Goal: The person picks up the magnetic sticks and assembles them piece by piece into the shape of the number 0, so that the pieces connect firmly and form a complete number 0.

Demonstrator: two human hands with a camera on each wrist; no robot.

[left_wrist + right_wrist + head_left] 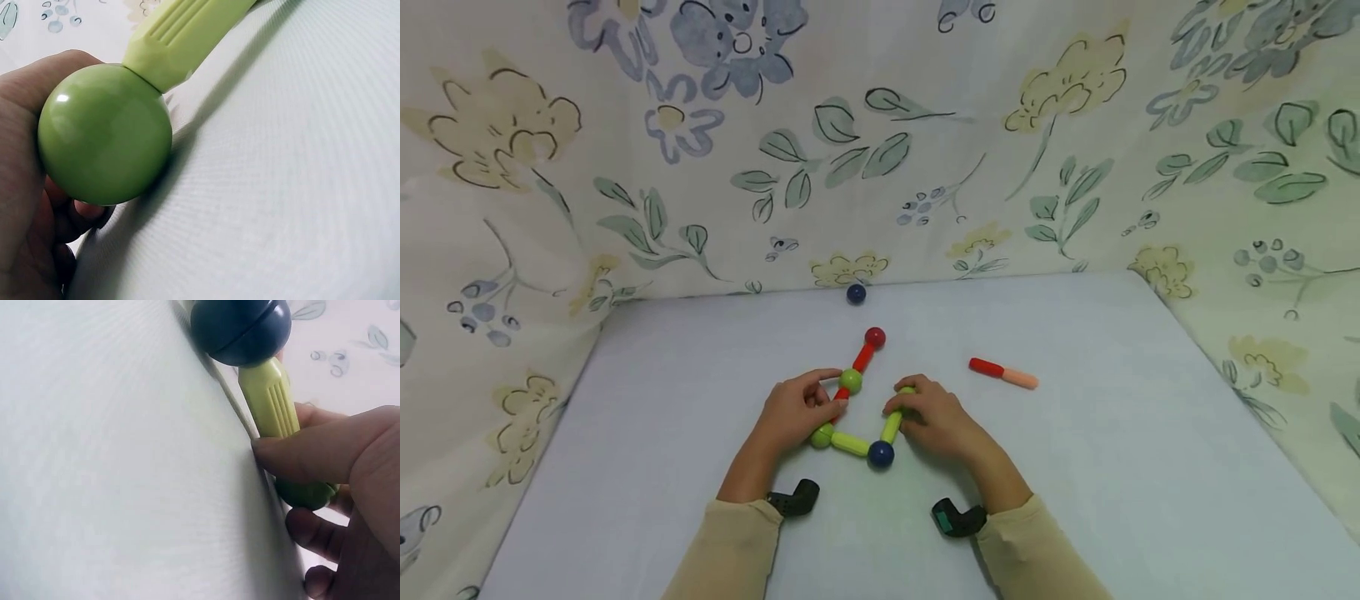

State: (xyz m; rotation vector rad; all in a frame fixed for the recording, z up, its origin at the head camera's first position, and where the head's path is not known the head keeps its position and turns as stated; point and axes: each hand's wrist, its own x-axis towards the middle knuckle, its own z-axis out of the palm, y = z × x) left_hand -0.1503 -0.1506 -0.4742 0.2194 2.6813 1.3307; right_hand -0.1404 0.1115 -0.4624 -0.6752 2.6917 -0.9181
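A chain of toy rods and balls lies on the white table. My left hand (792, 413) grips a red rod (842, 393) between two green balls, the upper green ball (850, 381) at its fingertips. Close up in the left wrist view, the lower green ball (105, 134) joins a yellow-green rod (187, 40). That rod leads to a dark blue ball (881, 454). From the blue ball another yellow-green rod (270, 400) runs up into my right hand (938, 417), whose thumb and fingers pinch it near a green ball (305, 492), partly hidden.
Beyond the left hand, the chain continues through another red rod (863, 357) to a red ball (875, 337). A loose dark blue ball (856, 294) sits at the table's back edge. To the right lie a red rod (986, 367) and an orange rod (1020, 379), end to end.
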